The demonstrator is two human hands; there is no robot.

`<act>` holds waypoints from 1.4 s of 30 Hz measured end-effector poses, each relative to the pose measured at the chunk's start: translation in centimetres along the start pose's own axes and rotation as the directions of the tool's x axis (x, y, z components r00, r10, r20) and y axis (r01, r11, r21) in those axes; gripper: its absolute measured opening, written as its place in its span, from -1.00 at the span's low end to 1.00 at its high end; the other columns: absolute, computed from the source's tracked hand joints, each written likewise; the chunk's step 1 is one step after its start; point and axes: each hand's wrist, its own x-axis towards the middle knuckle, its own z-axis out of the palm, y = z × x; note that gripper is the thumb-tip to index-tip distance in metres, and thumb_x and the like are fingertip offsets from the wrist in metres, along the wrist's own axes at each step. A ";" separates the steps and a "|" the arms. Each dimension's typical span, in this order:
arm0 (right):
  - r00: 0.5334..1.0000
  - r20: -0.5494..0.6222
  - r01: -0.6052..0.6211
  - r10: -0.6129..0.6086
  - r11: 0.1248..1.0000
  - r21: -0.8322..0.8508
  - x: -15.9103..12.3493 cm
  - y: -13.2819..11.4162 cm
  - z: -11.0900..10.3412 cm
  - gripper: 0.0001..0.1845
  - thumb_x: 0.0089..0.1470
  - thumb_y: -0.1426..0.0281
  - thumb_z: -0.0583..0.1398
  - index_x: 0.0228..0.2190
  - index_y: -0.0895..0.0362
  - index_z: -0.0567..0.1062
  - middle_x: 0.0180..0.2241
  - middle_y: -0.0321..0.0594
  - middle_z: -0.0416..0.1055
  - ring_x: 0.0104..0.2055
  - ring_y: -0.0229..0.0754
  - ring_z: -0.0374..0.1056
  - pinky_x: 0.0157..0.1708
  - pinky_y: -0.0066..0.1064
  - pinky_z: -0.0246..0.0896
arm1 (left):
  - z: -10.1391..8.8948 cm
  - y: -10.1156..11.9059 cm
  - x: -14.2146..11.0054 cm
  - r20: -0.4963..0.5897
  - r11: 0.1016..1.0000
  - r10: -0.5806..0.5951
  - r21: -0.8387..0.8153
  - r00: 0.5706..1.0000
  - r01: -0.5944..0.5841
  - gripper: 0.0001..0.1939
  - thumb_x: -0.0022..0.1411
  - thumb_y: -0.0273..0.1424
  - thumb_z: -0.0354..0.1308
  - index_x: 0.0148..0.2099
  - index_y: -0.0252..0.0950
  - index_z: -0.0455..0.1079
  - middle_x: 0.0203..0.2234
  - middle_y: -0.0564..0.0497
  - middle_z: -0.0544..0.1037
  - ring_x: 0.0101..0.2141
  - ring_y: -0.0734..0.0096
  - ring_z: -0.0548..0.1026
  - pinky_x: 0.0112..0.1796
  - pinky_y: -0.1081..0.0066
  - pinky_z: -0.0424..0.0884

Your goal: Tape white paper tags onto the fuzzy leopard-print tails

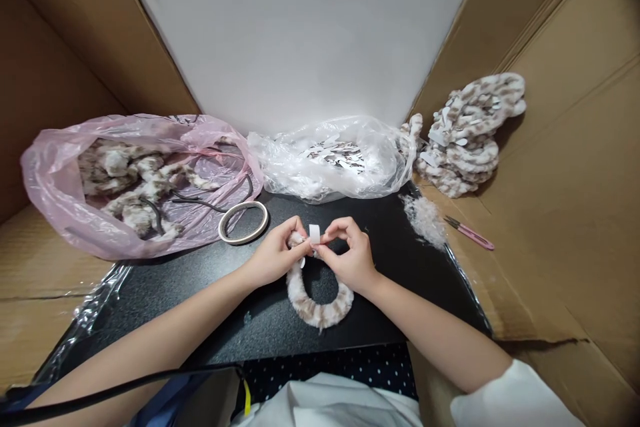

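Note:
A brown-and-white furry loop [321, 313] hangs over the middle of the black table top, its lower curve toward me. My left hand [276, 252] pinches the loop near its top left, where a furry end shows above the fingers. A short white strip [315, 233] stands up between my two hands. My right hand [353, 259] is closed in a pinch at the strip's right side, by the loop's top right. The fingertips hide where strip and fur meet. A small white tag [302, 263] shows just under my left thumb.
A pink plastic bag [55, 167] of furry pieces and dark cords lies at the left, beside a roll of tape [224, 230]. Behind my hands is a clear bag [285, 177] of white pieces. Finished-looking furry loops [465, 127], plastic scraps [425, 220] and pink snips [473, 235] are at the right.

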 end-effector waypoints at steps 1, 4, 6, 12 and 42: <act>0.999 0.005 0.048 -0.048 0.998 -0.045 -0.1 0.0 0.0 -0.74 -0.07 0.49 0.28 -0.35 0.04 0.30 -0.46 -0.34 0.50 -0.40 -0.20 0.51 -0.34 -0.39 0.38 | -0.1 0.0 0.0 0.038 0.994 -0.047 -0.102 0.998 0.050 -0.68 0.10 -0.27 0.26 -0.35 -0.26 0.14 -0.54 0.11 0.51 -0.53 0.51 0.39 -0.47 0.54 0.24; 0.974 0.005 0.224 -0.226 0.960 -0.167 -0.1 0.0 -0.2 -0.80 -0.02 0.49 0.25 -0.39 0.04 0.32 -0.47 -0.32 0.50 -0.41 -0.21 0.48 -0.38 -0.39 0.36 | -0.5 0.0 0.2 0.168 0.922 -0.155 -0.329 0.973 0.203 -0.67 0.03 -0.30 0.31 -0.39 -0.28 0.17 -0.56 0.08 0.51 -0.52 0.51 0.42 -0.46 0.55 0.25; 0.940 0.009 0.335 -0.342 0.916 -0.221 0.0 -0.1 -0.4 -0.84 0.03 0.49 0.23 -0.41 0.04 0.34 -0.49 -0.32 0.49 -0.42 -0.21 0.46 -0.37 -0.37 0.36 | -0.7 0.0 0.3 0.208 0.884 -0.183 -0.393 0.961 0.253 -0.69 -0.01 -0.34 0.32 -0.42 -0.31 0.21 -0.58 0.06 0.50 -0.51 0.50 0.43 -0.45 0.55 0.26; 0.873 0.109 0.488 -0.476 0.834 -0.258 0.4 0.0 -0.6 -0.87 0.10 0.52 0.19 -0.41 0.05 0.40 -0.48 -0.30 0.49 -0.42 -0.24 0.43 -0.37 -0.36 0.33 | -0.2 -0.8 0.4 0.038 0.913 -0.128 -0.387 0.991 0.133 -0.74 -0.01 -0.37 0.32 -0.43 -0.33 0.26 -0.54 0.09 0.48 -0.53 0.56 0.40 -0.48 0.58 0.24; 0.850 0.384 -0.484 0.361 0.824 0.296 2.6 -0.2 -1.9 -0.78 0.06 0.22 0.17 -0.33 0.11 0.37 -0.45 -0.29 0.42 -0.43 -0.24 0.41 -0.39 -0.38 0.39 | -0.7 1.4 -0.8 -0.002 0.990 0.082 0.115 0.997 -0.081 -0.92 -0.01 -0.46 0.25 -0.39 -0.35 0.45 -0.55 0.04 0.52 -0.54 0.46 0.43 -0.48 0.51 0.31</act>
